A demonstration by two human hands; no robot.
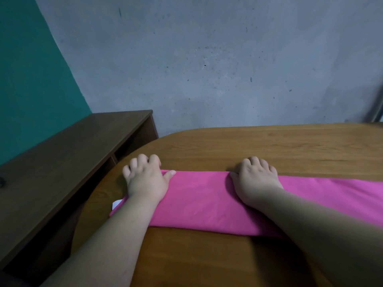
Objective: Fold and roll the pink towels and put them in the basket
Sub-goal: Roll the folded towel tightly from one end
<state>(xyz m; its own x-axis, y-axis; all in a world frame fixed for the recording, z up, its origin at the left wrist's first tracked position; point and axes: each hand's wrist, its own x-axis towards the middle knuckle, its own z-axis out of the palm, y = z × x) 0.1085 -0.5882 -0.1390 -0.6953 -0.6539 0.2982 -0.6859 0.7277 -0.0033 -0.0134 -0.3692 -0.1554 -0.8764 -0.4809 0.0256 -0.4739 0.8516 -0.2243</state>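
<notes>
The pink towel [203, 201] lies folded into a long band across the wooden table [269, 146]. It runs from 9 o'clock out past the frame's edge at 3 o'clock. Your left hand [145, 181] sits on the band's 9 o'clock end. Its fingers curl down over the far, 12 o'clock edge and its thumb lies flat on the cloth, so it grips that edge. Your right hand [256, 179] sits farther toward 3 o'clock on the same edge, fingers likewise curled over it and thumb on top of the cloth. Both forearms cross the towel from 6 o'clock. A small white tag [116, 204] pokes out at the towel's near 9 o'clock corner. At 9 o'clock of the table stands a dark wooden shelf unit [72, 154] against a teal wall [31, 79]. A grey wall [207, 59] rises at 12 o'clock.
</notes>
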